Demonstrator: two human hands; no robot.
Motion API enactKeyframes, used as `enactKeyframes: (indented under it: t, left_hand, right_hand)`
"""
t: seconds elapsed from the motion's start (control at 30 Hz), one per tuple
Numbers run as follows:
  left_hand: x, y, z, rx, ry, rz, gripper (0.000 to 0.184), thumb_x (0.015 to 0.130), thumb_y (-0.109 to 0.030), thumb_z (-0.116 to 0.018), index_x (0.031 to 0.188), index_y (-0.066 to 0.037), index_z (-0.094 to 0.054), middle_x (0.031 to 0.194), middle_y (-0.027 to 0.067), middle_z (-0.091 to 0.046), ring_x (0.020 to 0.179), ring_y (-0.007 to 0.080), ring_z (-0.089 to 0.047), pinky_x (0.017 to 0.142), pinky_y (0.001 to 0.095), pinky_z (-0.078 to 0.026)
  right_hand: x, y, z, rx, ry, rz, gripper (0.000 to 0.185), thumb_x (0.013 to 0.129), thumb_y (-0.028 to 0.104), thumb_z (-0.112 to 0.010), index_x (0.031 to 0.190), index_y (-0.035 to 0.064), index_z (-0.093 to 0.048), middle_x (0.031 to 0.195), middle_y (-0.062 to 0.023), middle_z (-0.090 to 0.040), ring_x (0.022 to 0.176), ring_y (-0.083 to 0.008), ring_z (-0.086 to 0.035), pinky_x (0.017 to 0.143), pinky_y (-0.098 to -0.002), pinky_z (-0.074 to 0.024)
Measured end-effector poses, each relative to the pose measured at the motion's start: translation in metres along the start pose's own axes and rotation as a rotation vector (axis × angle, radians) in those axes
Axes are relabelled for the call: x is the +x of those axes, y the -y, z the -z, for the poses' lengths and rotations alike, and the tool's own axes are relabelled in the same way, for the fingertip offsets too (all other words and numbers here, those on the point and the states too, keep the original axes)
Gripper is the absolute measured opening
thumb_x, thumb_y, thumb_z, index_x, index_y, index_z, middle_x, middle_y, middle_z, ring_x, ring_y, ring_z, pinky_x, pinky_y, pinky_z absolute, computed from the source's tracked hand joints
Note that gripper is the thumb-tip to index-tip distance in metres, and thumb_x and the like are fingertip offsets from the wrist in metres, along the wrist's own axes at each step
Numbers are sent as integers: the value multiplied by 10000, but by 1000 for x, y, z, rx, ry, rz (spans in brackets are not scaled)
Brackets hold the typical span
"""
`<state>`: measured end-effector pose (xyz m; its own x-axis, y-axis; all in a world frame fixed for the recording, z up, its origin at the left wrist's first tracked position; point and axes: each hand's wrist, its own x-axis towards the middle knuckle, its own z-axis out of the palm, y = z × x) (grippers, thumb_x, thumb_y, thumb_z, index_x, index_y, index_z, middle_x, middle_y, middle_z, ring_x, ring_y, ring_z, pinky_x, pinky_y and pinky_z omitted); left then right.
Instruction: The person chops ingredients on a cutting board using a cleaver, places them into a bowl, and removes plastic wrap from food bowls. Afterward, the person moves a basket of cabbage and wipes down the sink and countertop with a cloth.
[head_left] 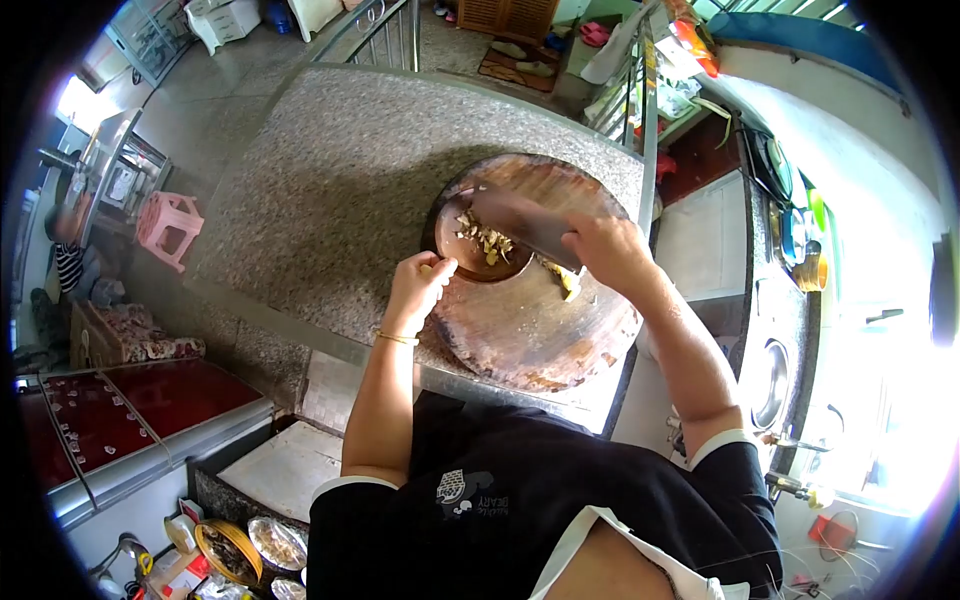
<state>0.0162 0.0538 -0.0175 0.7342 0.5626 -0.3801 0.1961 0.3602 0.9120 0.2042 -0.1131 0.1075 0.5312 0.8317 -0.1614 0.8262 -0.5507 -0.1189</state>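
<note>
Speckled stone counter (310, 190) stretches beyond the curled left hand (420, 287), which pinches a brown bowl (458, 258) at its rim, while the inward-angled right hand (610, 252) grips a blurred cleaver (530, 226) over chopped pieces (490, 243), a round chopping board (530, 335) beneath both.

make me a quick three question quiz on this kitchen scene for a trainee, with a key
1. Which hand holds the cleaver?
2. What colour is the plastic stool? a) blue b) pink c) white
3. Fill in: Chopped pieces lie inside the brown ____.

Key:
1. The right hand.
2. b
3. bowl
</note>
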Motion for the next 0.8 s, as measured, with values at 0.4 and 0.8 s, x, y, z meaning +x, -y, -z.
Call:
enactKeyframes:
  t: [0.4,0.8]
  left_hand:
    - [1,-3,14,270,-118,-155,285,790,-248,-670,687,1,-576,532,-21,-470,475,49,-376,425,234,-290]
    - [5,-43,6,479,-203,-362,287,780,-249,-672,709,11,-574,572,45,-534,536,98,-469,498,261,-388]
  right_hand:
    - [-12,3,-9,40,-72,91,222,836,286,-545,897,77,-589,737,-156,-634,724,-330,-625,642,-422,-488]
    - [-34,3,10,-34,-12,207,177,820,244,-563,828,68,-562,684,-136,-618,681,-306,-628,575,-395,-487]
